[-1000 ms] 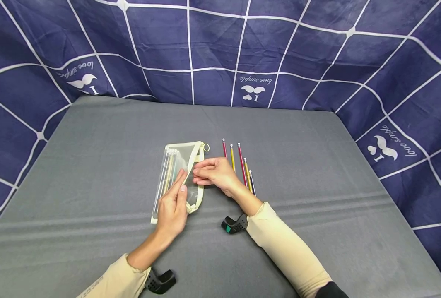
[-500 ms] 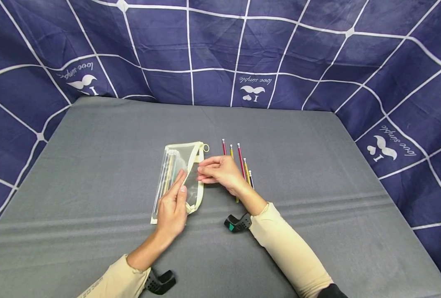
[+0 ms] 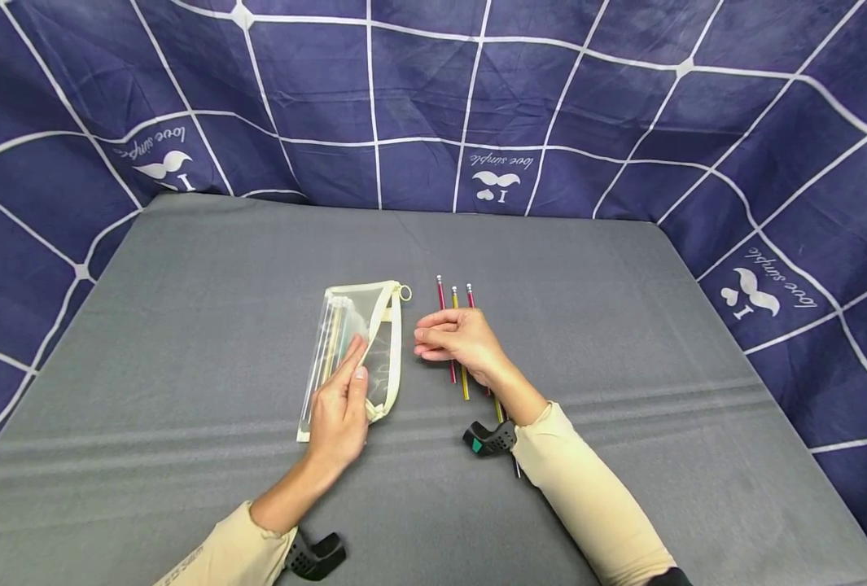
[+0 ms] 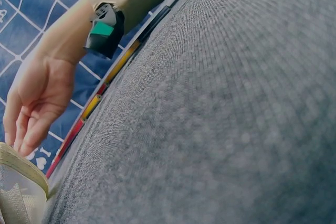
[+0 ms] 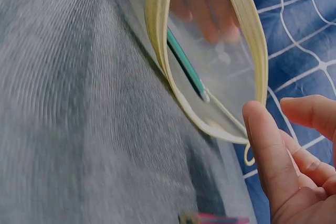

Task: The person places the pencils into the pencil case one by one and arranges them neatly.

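Observation:
A clear zip pencil case (image 3: 396, 358) with cream edging lies on the grey table, its mouth gaping to the right. My left hand (image 3: 339, 411) holds its upper panel, thumb at the rim and fingers on the outside. Inside are several pencils, including a teal pencil (image 5: 186, 64) visible through the mouth in the right wrist view. My right hand (image 3: 462, 342) hovers just right of the mouth, thumb and forefinger apart, holding nothing. Under and beside it lie several loose pencils, among them a red pencil (image 3: 441, 293) and a yellow pencil (image 3: 466, 387); the hand partly covers them.
A cream zip pull ring (image 3: 405, 293) sits at the case's far corner. The grey tabletop (image 3: 257, 244) stretches to both sides. A blue curtain (image 3: 418, 98) with white lines surrounds its back and sides.
My right hand has withdrawn from the case's mouth to the right, over the loose pencils, uncovering lower ends of the red and yellow ones. My left hand and the case stay put.

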A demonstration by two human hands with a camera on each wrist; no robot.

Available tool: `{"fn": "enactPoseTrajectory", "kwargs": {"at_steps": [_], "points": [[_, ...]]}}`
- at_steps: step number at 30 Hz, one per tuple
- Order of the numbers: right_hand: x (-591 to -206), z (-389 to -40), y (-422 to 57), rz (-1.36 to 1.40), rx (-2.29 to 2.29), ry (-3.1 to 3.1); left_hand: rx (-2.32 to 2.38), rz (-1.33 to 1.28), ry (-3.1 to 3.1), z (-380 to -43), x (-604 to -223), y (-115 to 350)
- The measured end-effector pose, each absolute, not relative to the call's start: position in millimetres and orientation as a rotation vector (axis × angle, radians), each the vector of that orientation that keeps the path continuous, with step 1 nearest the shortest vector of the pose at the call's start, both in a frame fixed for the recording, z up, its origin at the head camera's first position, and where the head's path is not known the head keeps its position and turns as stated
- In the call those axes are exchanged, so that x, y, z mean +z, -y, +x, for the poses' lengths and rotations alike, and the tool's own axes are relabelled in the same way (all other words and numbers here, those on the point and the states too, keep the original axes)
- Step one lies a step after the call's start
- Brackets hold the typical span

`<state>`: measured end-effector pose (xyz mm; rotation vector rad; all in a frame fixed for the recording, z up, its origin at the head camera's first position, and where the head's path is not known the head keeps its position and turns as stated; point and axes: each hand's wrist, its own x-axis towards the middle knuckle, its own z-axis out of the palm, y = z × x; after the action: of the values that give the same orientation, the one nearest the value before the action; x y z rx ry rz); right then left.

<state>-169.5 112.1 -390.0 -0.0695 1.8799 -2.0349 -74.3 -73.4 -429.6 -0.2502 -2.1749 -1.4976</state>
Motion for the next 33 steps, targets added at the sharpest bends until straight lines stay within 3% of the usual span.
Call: {"fn": "enactPoseTrajectory", "kwargs": {"at_steps": [33], "points": [[-394, -174, -176, 0.008, -2.039, -1.979, -1.521, -0.224, 2.187, -75, -431, 73]]}}
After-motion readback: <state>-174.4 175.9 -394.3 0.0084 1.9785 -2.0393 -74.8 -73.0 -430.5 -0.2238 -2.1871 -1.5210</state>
